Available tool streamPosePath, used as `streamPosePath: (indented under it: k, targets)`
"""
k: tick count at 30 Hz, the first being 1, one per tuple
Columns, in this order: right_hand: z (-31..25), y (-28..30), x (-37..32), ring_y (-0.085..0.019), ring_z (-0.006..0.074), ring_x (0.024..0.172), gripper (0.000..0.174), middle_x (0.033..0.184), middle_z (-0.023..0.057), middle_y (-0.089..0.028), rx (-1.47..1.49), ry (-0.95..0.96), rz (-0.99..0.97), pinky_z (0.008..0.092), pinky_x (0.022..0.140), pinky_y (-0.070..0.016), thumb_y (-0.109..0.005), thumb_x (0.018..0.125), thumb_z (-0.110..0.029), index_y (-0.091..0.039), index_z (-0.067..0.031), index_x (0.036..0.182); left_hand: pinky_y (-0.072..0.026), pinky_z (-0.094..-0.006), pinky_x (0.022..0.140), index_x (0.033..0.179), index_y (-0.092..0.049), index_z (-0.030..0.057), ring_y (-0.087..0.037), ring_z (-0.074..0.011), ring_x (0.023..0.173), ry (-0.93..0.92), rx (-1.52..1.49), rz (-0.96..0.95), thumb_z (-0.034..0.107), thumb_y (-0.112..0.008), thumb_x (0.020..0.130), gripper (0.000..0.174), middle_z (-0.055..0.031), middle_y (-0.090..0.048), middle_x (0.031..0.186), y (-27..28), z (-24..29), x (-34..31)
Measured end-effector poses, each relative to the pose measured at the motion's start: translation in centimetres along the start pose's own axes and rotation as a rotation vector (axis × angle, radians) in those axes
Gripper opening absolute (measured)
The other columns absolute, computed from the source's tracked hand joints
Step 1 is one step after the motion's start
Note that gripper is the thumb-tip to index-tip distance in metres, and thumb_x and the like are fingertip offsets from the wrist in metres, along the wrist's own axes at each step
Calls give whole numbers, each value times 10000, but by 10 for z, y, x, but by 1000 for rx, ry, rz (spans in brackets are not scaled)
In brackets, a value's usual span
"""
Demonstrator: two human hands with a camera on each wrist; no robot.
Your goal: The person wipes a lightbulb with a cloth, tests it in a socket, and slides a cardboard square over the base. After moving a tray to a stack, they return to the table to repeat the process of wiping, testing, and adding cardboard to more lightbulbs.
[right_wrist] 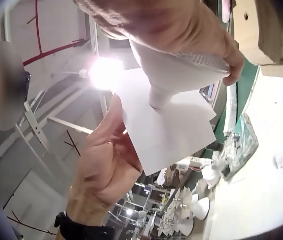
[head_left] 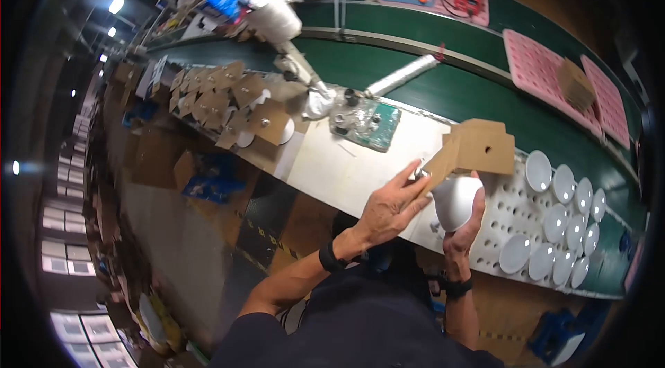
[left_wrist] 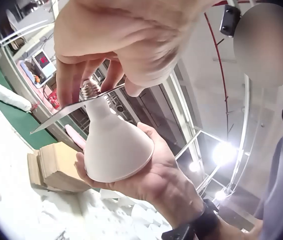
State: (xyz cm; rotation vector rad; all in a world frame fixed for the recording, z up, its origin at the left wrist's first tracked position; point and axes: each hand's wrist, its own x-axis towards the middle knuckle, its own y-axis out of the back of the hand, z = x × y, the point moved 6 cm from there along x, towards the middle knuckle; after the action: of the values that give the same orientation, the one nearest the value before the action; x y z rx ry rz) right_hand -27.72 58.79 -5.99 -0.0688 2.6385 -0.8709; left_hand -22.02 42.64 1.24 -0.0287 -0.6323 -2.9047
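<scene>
My right hand (head_left: 465, 233) grips a white reflector light bulb (head_left: 457, 203) around its wide end, with the metal screw base (left_wrist: 90, 90) pointing away from the palm. The bulb's neck passes through a cardboard card (right_wrist: 166, 132), white on the side facing the bulb and brown on the other. Pinching the card's edge, my left hand (head_left: 393, 210) has its thumb on one side and its fingers near the screw base. In the right wrist view, the left hand (right_wrist: 109, 162) is at the card's left edge and the screw base is hidden behind the card.
Folded cardboard pieces (head_left: 488, 148) stand just beyond the bulb. To the right, several white bulbs sit in a perforated white board (head_left: 495, 222). Carded bulbs (head_left: 215, 101) crowd the bench's left end. A plastic-wrapped green item (head_left: 377, 126) and a wrapped roll (head_left: 403, 76) lie behind.
</scene>
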Motion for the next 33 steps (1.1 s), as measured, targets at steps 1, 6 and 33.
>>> streamPosePath:
  k: [1,6,33]
  targets:
    - [9,-2,-4,-598,227,1180,651,1315,96,-589,-42,-36,-39,381,996,-493,-445,1026,-526,-408,-85,1504,-514,-340,985,1330,-643,33,-631,-268,1186,-2,13,0,222,-702,959,421,-222,-489,1475,8,-6,-9]
    - [45,-31,-18,-581,234,1207,672,1323,112,-586,-90,-95,-12,384,1014,-482,-442,1022,-528,-399,-62,1505,-518,-332,965,1314,-656,34,-638,-254,1151,9,-82,8,256,-679,978,403,-186,-554,1397,51,-34,-31]
    - [169,-188,-56,-509,274,1277,793,1374,193,-500,-163,1,192,375,1106,-370,-536,982,-477,-319,44,1540,-548,-410,726,1016,-700,-57,-671,-410,770,370,76,377,162,-610,996,237,-215,-705,866,272,-214,-74]
